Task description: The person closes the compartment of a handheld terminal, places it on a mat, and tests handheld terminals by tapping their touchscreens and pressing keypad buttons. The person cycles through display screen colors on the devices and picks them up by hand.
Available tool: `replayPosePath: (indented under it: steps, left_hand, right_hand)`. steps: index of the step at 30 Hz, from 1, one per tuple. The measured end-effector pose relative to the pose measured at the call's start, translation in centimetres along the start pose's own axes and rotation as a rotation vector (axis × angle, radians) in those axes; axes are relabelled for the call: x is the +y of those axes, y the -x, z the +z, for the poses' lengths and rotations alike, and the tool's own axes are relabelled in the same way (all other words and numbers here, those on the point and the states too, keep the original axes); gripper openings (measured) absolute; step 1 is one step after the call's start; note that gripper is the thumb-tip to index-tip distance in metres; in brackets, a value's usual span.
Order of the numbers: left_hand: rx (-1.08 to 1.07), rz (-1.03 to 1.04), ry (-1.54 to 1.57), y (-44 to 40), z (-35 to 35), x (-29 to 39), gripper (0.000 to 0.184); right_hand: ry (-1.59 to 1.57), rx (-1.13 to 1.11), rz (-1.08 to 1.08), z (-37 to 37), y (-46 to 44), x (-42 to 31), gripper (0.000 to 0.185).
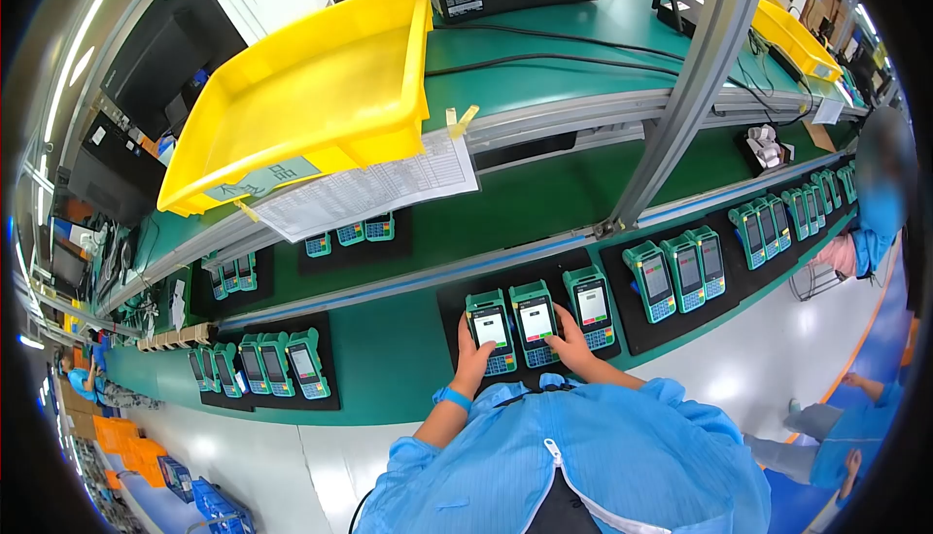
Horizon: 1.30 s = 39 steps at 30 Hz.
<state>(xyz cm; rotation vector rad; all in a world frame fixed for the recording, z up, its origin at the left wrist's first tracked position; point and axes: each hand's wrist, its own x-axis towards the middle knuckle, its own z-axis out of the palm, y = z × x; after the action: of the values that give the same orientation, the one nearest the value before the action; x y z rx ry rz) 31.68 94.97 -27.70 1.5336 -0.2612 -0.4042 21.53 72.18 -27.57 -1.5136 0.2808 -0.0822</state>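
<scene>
Three green-cased handheld payment terminals with lit white screens lie side by side on a black mat (449,312) in front of me. My left hand (470,359) grips the left side of the left terminal (490,326), its thumb over the lower screen and keys. The middle terminal (535,318) has my right hand (575,347) closed on its right edge, thumb near the red and green screen buttons. Just beyond the right fingers sits the right terminal (591,303), also lit. The undersides of the terminals are hidden.
More terminals stand in rows on mats to the left (303,364) and right (688,270). A yellow bin (301,97) with a hanging paper sheet (379,189) is on the upper shelf. A metal post (680,97) rises ahead. Other people sit at right.
</scene>
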Motion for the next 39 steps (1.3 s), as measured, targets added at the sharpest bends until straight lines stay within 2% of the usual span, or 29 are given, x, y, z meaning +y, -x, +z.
replayPosePath:
  steps: [4, 11, 12, 15, 18, 21, 28, 34, 39]
  left_hand:
    - [-0.088, 0.133, -0.116, -0.5, -0.5, -0.1, 0.098]
    - [-0.097, 0.129, -0.137, -0.2, -0.9, -1.4, 0.103]
    - [-0.099, 0.133, -0.146, -0.3, -0.9, -1.4, 0.104]
    - [-0.107, 0.137, -0.164, -0.3, -1.0, -1.2, 0.105]
    - [-0.112, 0.128, -0.131, -0.2, -0.9, -1.3, 0.105]
    - [-0.11, 0.149, -0.164, -0.3, -1.0, -1.4, 0.105]
    - [-0.098, 0.153, -0.219, -0.2, -1.0, -0.9, 0.105]
    - [-0.051, 0.101, -0.068, 0.1, -0.5, -0.6, 0.101]
    - [-0.058, 0.123, -0.124, 0.2, -0.6, -0.3, 0.1]
  right_hand:
    - [-0.014, 0.021, 0.05, 0.1, -0.4, -0.3, 0.073]
    - [0.008, 0.064, -0.045, 0.5, -0.3, 0.1, 0.071]
    - [0.0, 0.057, 0.024, 0.4, -0.4, -0.2, 0.07]
    - [-0.004, 0.066, 0.036, 0.4, -0.3, -0.8, 0.069]
    - [0.027, 0.081, -0.06, 0.5, -0.5, 0.3, 0.069]
    - [-0.053, 0.076, -0.007, 0.6, -0.4, -0.1, 0.069]
    - [-0.027, 0.071, -0.027, 0.6, -0.4, -0.1, 0.069]
    - [-0.026, 0.06, -0.064, 0.6, -0.4, -0.1, 0.069]
    - [-0.059, 0.049, 0.005, 0.4, -0.3, 0.0, 0.07]
